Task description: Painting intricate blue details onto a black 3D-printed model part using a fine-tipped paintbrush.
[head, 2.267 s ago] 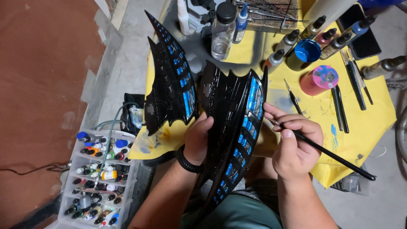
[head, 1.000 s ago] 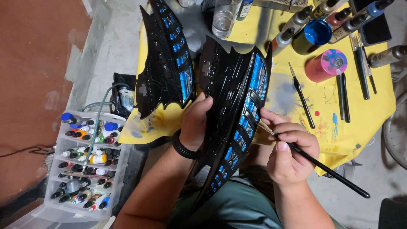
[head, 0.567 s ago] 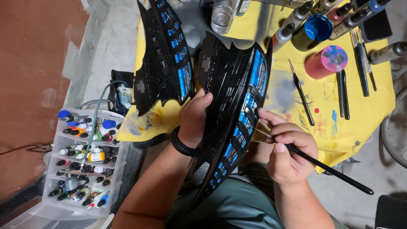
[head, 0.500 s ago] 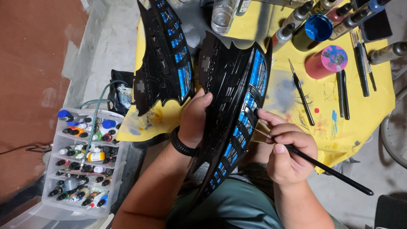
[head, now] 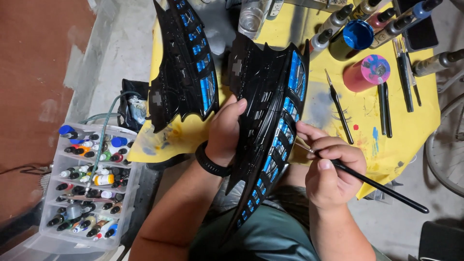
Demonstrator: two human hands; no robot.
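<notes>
My left hand (head: 228, 130) grips a black wing-shaped model panel (head: 270, 121) with blue painted slots, held upright over my lap. In my right hand (head: 331, 166) is a thin black paintbrush (head: 382, 186), its tip touching the panel's blue slots near the right edge. A second matching black and blue panel (head: 186, 67) lies on the yellow table cover (head: 367, 125) to the left, untouched by either hand.
On the yellow cover lie several brushes (head: 338, 108), a blue paint lid (head: 357, 35), a pink paint-smeared cup (head: 369, 72) and paint bottles (head: 333, 21). A clear glass (head: 251, 19) stands at the top. A clear organiser of small paint bottles (head: 89, 183) sits on the floor left. A bicycle wheel (head: 447, 150) is at right.
The view shifted slightly. My right hand nudged the brush tip along the panel's blue slots; my left hand kept holding the panel steady.
</notes>
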